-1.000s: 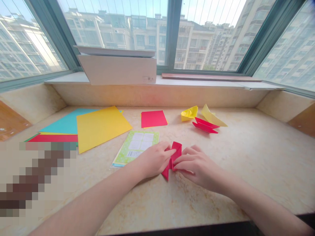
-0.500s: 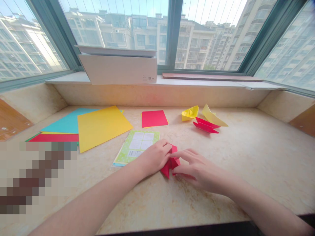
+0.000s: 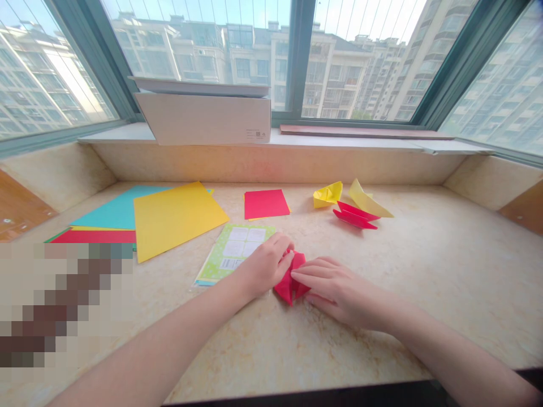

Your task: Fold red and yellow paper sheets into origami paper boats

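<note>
A folded piece of red origami paper point(image 3: 290, 287) lies on the marble-patterned counter between my two hands, its pointed corner toward me. My left hand point(image 3: 271, 263) grips its left and far side, fingers curled against the folds. From the right, my right hand point(image 3: 328, 285) presses on the paper, with its fingers together over the right flap and the thumb low at the edge. Part of the paper is hidden beneath the fingers. Just behind my left wrist lies a green-patterned packet point(image 3: 231, 251) in clear plastic.
Large yellow point(image 3: 178, 220) and blue sheets point(image 3: 123, 206) overlap at the left. A stack of small red squares point(image 3: 266, 203) lies at the back. Right of it stand a yellow paper boat point(image 3: 327, 195), a pale yellow folded piece point(image 3: 367, 200) and a red one point(image 3: 356, 216). A white box point(image 3: 207, 116) rests on the sill.
My right hand's fingers have come together and flattened over the right flap, where they were spread before. My left fingers have shifted slightly, and more of the red paper shows.
</note>
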Demonstrator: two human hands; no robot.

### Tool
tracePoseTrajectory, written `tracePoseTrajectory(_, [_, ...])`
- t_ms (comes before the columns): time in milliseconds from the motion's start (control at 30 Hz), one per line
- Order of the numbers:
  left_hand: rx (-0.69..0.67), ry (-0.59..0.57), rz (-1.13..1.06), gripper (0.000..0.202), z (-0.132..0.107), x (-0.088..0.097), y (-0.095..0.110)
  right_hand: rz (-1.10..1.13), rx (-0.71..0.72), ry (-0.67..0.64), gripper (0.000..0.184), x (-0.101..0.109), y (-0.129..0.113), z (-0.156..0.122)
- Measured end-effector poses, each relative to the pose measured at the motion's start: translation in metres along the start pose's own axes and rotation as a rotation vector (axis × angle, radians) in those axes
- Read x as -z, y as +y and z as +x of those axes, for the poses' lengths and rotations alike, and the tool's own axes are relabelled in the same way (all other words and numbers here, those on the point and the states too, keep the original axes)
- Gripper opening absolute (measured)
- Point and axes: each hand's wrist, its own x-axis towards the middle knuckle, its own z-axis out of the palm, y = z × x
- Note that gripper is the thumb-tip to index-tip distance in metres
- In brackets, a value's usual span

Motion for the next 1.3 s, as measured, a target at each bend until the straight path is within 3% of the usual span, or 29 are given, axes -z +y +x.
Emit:
tracePoseTrajectory(167, [-0.014,-0.015,-0.033,0.015,-0.001,-0.001,0.002,0.021,-0.025,-0.016,0.046,0.002,-0.002,-0.001])
tracePoseTrajectory(367, [0.049,-0.033,0.034,0.01,0.004,-0.007,-0.001,-0.003,-0.035,-0.052,0.042,0.004,-0.007,-0.001])
tracePoseTrajectory(500, [0.089,-0.007,0.045,0.018,0.007,-0.011,-0.002,-0.036,-0.01,-0.081,0.039,0.007,-0.013,0.001])
tracePoseTrajectory(667, [0.106,0.023,0.025,0.016,0.009,-0.016,-0.007,-0.051,-0.021,-0.142,0.048,0.01,-0.018,0.001])
tracePoseTrajectory(800, [0.088,0.045,0.009,0.026,0.012,-0.016,-0.01,-0.006,-0.025,-0.174,0.051,0.009,-0.013,-0.001])
tracePoseTrajectory(933, [0.062,-0.006,-0.028,0.034,0.016,-0.008,-0.012,0.039,-0.035,-0.16,0.051,0.006,-0.006,-0.002])
tracePoseTrajectory(1033, [0.047,-0.085,-0.045,0.035,0.017,0.002,-0.012,0.069,-0.04,-0.126,0.04,0.007,-0.004,-0.002])
tracePoseTrajectory(1200, [-0.042,-0.249,0.155,0.024,0.015,0.011,-0.007,0.109,-0.045,-0.123,0.027,0.009,-0.003,-0.002])
tracePoseTrajectory(1300, [-0.082,-0.275,0.278,0.019,0.013,0.009,-0.005,0.12,-0.04,-0.141,0.026,0.01,-0.003,-0.002])
